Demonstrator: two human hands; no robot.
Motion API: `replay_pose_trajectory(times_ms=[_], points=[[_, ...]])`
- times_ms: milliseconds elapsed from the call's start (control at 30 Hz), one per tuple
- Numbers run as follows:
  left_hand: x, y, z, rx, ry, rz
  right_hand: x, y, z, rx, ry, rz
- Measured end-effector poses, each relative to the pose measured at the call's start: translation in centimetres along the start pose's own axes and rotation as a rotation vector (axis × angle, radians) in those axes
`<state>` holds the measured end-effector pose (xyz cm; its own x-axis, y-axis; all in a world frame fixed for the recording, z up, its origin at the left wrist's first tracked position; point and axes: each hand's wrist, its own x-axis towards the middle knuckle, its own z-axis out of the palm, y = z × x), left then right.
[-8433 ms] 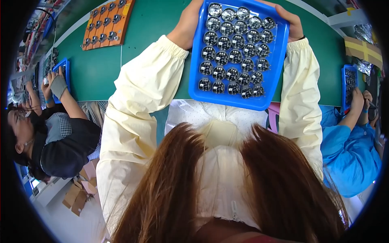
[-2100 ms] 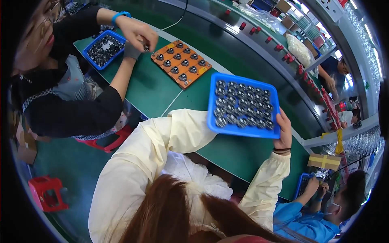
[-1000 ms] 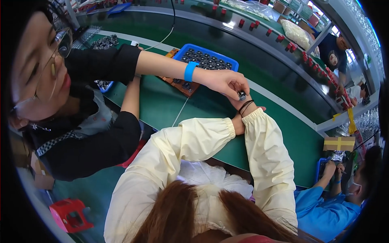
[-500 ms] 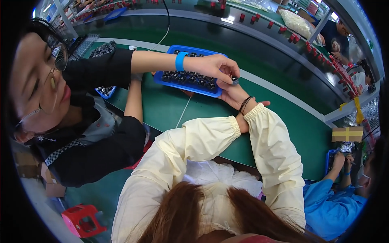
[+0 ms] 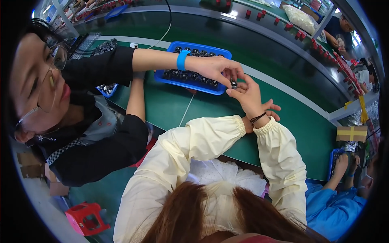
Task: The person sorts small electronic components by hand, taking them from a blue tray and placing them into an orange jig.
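My right hand (image 5: 249, 97), with a dark band at the wrist, has its thumb and fingers closed on a small round black part (image 5: 234, 84). From the left, a co-worker's hand (image 5: 216, 69) with a blue wristband reaches to the same part, its fingertips meeting mine. My left forearm crosses below my right wrist. Beyond that wrist my left hand (image 5: 272, 110) shows only in part, its fingers stretched out and apart with nothing seen in them. Behind the co-worker's hand lies a blue tray (image 5: 194, 86) holding several similar black parts.
A green tabletop (image 5: 210, 107) spans the middle. Behind it runs a dark conveyor with red pieces (image 5: 259, 15) along its far side. The co-worker leans in at left, near a red stool (image 5: 87, 218). At right sits a person in blue beside another blue tray (image 5: 333, 160).
My right hand has shifted right, away from the tray's corner, and its fingers now meet the black part. More of my left hand's fingers show, spread beyond my right wrist.
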<state>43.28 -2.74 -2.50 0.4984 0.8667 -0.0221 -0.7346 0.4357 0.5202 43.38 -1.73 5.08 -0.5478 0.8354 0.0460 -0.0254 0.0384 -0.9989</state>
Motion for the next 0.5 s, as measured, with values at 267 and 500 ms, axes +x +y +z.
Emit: replay_pose_trajectory(times_ms=[267,500], points=[[-0.21,0.40,0.13,-0.013,-0.008,0.017,0.13,-0.52,-0.08,0.118,0.001,0.031],[-0.52,0.70,0.44,0.019,0.007,0.028,0.08,-0.52,-0.03,0.211,0.084,-0.007]])
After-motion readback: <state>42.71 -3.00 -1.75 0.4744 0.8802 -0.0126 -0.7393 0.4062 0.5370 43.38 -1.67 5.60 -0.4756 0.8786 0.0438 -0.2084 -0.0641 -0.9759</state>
